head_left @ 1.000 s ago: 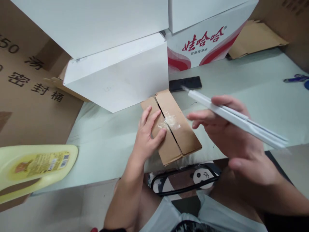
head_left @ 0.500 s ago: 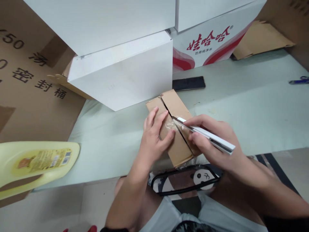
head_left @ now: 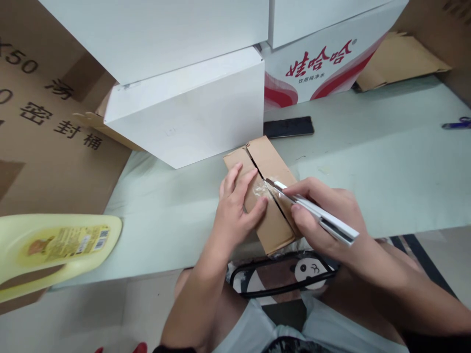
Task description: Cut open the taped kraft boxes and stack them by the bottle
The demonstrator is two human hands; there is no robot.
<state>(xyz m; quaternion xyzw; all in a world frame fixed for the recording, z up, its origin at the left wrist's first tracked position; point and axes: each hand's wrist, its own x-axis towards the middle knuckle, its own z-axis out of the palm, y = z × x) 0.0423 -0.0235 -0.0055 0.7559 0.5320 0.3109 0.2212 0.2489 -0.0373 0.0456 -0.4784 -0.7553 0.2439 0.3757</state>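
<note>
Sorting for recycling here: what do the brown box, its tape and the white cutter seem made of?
The brown box: matt cardboard by the look of its dull tan, folded flaps. The tape: probably glossy plastic film, being see-through and wrinkled. The white cutter: smooth, faintly shiny body, perhaps plastic or coated metal; the look leaves it open.

Cardboard box (clear tape midway), white cutter slanted over it

Table, pale green top, seen from where I stand. Directly on it: a small cardboard box, lying slantwise near the front edge — a dark phone flat just beyond its far end. Behind: a white box, then a red-and-white carton, then brown cardboard at right. Far right — a blue item, type unclear.
</note>
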